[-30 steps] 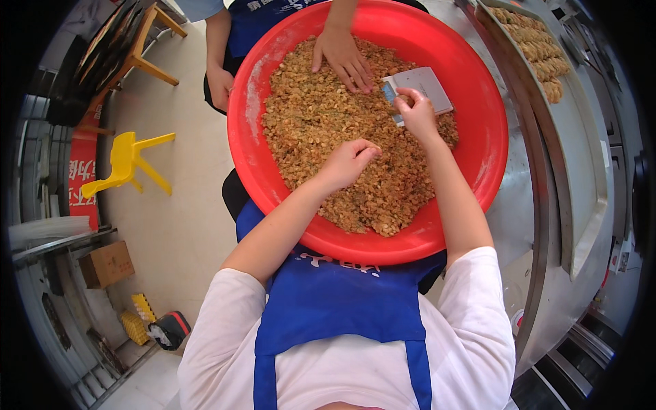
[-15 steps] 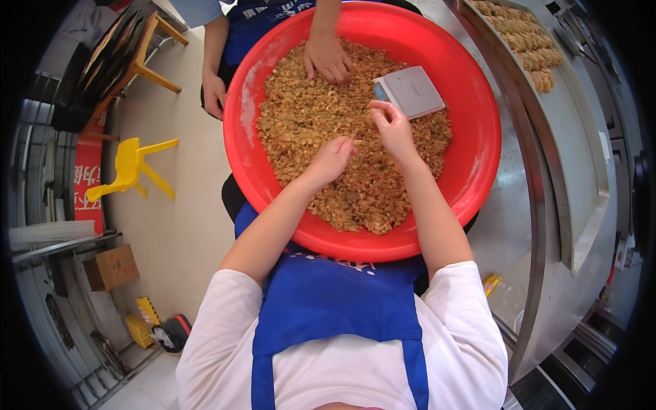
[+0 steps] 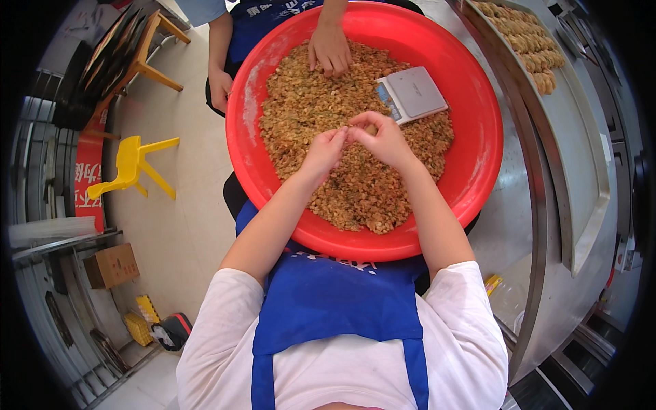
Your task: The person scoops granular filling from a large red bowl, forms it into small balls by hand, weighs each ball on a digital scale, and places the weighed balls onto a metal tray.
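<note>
A large red basin (image 3: 478, 147) holds a wide bed of brown, crumbly mixture (image 3: 362, 198) with nut-like bits. Above its middle, my left hand (image 3: 326, 152) and my right hand (image 3: 386, 141) meet at the fingertips, both closed in a pinch. A brownish patch shows beneath my right fingers; I cannot tell whether it is a held lump or the mixture behind. Just beyond my right hand, a small white digital scale (image 3: 418, 92) with a blue display rests on the mixture.
Across the basin, a co-worker's hand (image 3: 330, 51) touches the mixture; their other hand (image 3: 220, 89) hangs by the rim. At right, a metal tray (image 3: 581, 171) bears rows of brown shaped pieces (image 3: 529, 44). A yellow stool (image 3: 128, 164) and a cardboard box (image 3: 111, 266) stand at left.
My right hand has moved left and nearer, from beside the scale to my left hand's fingertips. My left hand has shifted slightly. The co-worker's hand in the basin has drawn back a little.
</note>
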### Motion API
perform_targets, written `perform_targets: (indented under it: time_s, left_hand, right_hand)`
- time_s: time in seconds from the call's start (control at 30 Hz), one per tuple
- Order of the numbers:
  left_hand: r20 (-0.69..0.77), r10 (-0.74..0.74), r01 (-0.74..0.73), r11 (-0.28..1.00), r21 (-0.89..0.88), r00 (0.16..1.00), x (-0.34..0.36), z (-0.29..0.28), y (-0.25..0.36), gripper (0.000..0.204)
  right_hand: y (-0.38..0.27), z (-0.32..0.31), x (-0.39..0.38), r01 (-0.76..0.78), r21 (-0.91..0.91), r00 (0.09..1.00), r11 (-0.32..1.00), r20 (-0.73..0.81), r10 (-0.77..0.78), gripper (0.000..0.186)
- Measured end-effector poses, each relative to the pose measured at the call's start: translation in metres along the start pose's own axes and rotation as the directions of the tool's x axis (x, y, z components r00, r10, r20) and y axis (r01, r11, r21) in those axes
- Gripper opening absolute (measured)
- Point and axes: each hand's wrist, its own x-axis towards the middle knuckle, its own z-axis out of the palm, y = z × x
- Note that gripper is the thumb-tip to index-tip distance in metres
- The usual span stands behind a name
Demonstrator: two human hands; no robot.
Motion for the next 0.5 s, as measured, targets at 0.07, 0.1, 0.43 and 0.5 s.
perform_targets:
  time_s: [0.07,0.1,0.43,0.5]
  left_hand:
    - [-0.01,0.115,-0.114,0.991,0.065,0.993,-0.002,0.003,0.0,0.03]
    - [-0.008,0.115,-0.114,0.991,0.068,0.993,0.002,0.002,-0.003,0.03]
    - [0.013,0.535,-0.377,0.578,0.723,0.845,0.002,-0.003,-0.004,0.028]
    - [-0.022,0.52,-0.373,0.641,0.671,0.854,-0.001,0.0,0.0,0.029]
  right_hand:
    - [-0.008,0.001,-0.006,0.122,-0.215,0.99,0.969,0.095,-0.104,0.019]
    - [-0.005,-0.001,-0.007,0.217,-0.355,0.976,0.909,0.096,-0.195,0.018]
    - [-0.011,0.001,-0.007,0.185,-0.581,0.982,0.793,0.095,-0.16,0.019]
    - [-0.001,0.0,-0.004,0.143,-0.628,0.986,0.765,0.022,-0.166,0.02]
